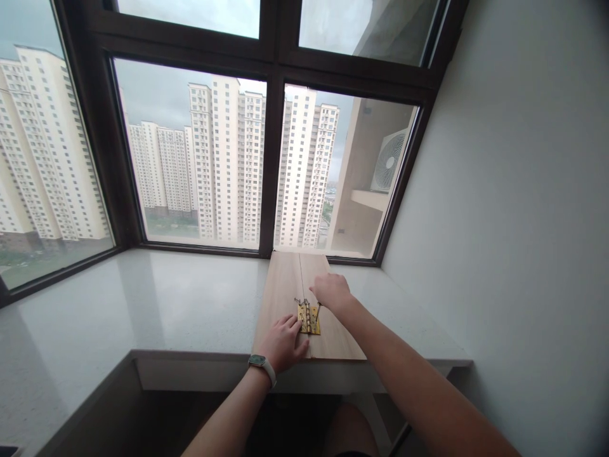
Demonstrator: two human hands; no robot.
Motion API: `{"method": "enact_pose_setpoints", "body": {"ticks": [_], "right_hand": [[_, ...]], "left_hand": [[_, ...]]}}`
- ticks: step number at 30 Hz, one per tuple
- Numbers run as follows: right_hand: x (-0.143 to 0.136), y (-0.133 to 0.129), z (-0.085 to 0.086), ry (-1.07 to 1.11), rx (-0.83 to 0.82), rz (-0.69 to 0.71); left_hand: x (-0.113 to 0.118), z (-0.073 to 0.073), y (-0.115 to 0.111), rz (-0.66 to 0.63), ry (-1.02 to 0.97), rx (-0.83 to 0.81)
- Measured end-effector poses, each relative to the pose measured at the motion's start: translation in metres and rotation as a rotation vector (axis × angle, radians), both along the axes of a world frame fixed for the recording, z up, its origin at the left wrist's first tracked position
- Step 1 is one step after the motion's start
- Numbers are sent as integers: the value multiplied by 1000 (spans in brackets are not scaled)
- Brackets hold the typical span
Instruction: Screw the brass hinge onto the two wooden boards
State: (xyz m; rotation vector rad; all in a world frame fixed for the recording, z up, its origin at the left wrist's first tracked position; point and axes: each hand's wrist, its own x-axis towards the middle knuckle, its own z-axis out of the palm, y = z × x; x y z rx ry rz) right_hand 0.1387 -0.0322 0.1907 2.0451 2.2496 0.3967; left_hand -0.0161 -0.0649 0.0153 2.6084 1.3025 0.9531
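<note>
A yellow brass-coloured hinge [309,319] lies spread over the seam between two pale wooden boards [280,279]. Small dark screws [303,301] sit along its far edge. My left hand [285,343] rests on the left board with its fingers extended, the fingertips touching the hinge's left leaf. My right hand [332,291] is closed in a fist above the right board. From under it a thin dark shaft, which looks like that of a screwdriver [319,305], slants down to the hinge's right leaf. The handle is hidden inside the fist.
The boards lie on a white windowsill counter [190,298] whose front edge is near me. Dark window frames [272,158] rise behind, and a plain wall [499,222] stands to the right. My knee [352,428] is below the counter.
</note>
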Motion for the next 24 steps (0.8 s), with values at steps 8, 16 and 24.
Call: {"method": "enact_pose_setpoints", "body": {"ticks": [8, 16, 24], "right_hand": [[6, -4, 8, -130, -61, 268], [1, -8, 6, 6, 8, 81], [-8, -4, 4, 154, -52, -145]], "left_hand": [[-3, 0, -1, -3, 3, 5], [-3, -2, 1, -2, 2, 13], [0, 0, -1, -2, 3, 11]]}}
